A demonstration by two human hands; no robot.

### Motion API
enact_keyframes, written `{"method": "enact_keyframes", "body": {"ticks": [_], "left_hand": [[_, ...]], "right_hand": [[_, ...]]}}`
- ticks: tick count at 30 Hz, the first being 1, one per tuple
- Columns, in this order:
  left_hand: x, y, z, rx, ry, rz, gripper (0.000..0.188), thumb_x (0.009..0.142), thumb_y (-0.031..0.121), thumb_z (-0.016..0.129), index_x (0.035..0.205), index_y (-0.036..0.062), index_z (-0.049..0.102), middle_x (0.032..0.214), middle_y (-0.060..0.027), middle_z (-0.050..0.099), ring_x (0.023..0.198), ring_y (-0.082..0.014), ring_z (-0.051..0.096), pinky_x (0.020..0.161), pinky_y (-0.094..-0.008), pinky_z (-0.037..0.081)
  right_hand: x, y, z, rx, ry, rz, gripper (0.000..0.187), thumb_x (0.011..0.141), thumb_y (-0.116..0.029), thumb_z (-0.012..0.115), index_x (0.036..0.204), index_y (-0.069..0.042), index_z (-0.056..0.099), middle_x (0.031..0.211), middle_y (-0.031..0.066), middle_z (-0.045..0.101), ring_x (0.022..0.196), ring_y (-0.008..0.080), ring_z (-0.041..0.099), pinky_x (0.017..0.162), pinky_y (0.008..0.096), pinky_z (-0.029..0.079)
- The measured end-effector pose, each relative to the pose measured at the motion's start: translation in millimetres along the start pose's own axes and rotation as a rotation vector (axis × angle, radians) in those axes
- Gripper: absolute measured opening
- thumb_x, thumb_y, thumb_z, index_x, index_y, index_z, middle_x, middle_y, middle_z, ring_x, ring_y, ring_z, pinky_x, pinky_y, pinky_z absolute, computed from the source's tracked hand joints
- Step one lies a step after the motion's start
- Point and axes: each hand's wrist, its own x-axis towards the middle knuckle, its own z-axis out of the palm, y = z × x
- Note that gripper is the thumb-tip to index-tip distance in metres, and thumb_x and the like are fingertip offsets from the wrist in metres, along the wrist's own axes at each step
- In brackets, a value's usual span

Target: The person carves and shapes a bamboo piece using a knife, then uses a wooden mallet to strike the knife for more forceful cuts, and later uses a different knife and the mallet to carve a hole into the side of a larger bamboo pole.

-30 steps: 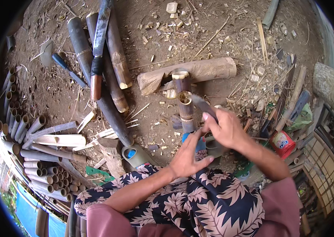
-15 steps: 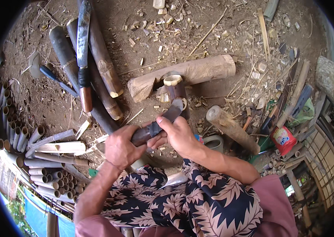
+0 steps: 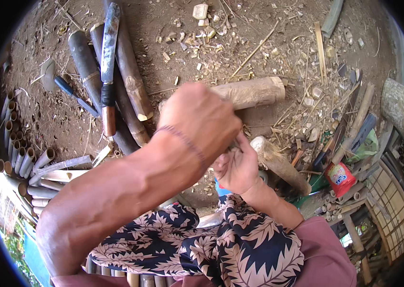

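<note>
My left hand [image 3: 199, 117] is raised high across the middle, its back facing up and its fingers curled into a fist, slightly blurred. Whatever it grips is hidden beneath it. Close against it on the lower right, my right hand [image 3: 240, 167] has its palm partly up and fingers curled. A small greyish bit shows between the hands, too little to name. Behind them lies a pale, peeled log [image 3: 259, 92], its left part covered by my left hand. The dark bamboo piece with a pale rim is out of sight behind that hand.
A machete [image 3: 110, 52] rests on dark bamboo poles [image 3: 132, 76] at the upper left, beside a blue-handled knife [image 3: 64, 86]. Cut bamboo tubes [image 3: 27, 158] are stacked at the left. On the right are a short log [image 3: 283, 167] and a red packet [image 3: 340, 179]. Wood chips litter the ground.
My left hand has risen and swung up and right, covering the bamboo piece and the dark-handled blade seen before. My right hand has shifted right and down, its palm turning upward.
</note>
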Motion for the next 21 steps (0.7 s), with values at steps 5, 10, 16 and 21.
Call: {"method": "enact_keyframes", "body": {"ticks": [5, 10, 16, 21], "left_hand": [[-53, -35, 53, -0.351, -0.171, -0.079, 0.020, 0.072, 0.019, 0.075, 0.087, 0.0115, 0.065, 0.077, -0.0064, 0.068, 0.072, -0.0262, 0.069, 0.064, -0.0429, 0.053], [-85, -2, 150, -0.828, 0.061, -0.216, 0.030, 0.066, 0.017, 0.076, 0.093, 0.0104, 0.066, 0.080, -0.0091, 0.068, 0.070, -0.0297, 0.068, 0.066, -0.0424, 0.054], [-82, 109, 186, -1.153, 0.173, -0.584, 0.038, 0.072, 0.020, 0.073, 0.105, 0.0088, 0.060, 0.082, -0.0172, 0.068, 0.070, -0.0350, 0.068, 0.067, -0.0448, 0.056], [-42, 173, 179, -1.404, 0.283, -0.797, 0.036, 0.078, 0.018, 0.069, 0.108, 0.0013, 0.059, 0.074, -0.0233, 0.066, 0.066, -0.0394, 0.068, 0.065, -0.0465, 0.055]], "right_hand": [[-5, 18, -15, -0.161, 0.048, 0.275, 0.030, 0.102, -0.027, 0.049, 0.119, -0.004, 0.057, 0.085, 0.0125, 0.068, 0.072, 0.0285, 0.071, 0.062, 0.0385, 0.060], [-7, 15, 1, -0.652, 0.416, 0.201, 0.033, 0.096, -0.022, 0.060, 0.116, 0.004, 0.056, 0.085, 0.0142, 0.066, 0.062, 0.0243, 0.067, 0.057, 0.0349, 0.056], [-19, 8, 3, -1.375, 0.546, 0.170, 0.030, 0.099, -0.021, 0.055, 0.118, 0.001, 0.055, 0.097, 0.0099, 0.068, 0.056, 0.0168, 0.063, 0.050, 0.0277, 0.051], [-23, -3, 2, -1.690, 0.626, 0.021, 0.027, 0.101, -0.020, 0.051, 0.099, 0.002, 0.065, 0.075, 0.0085, 0.070, 0.055, 0.0126, 0.058, 0.050, 0.0276, 0.046]]}}
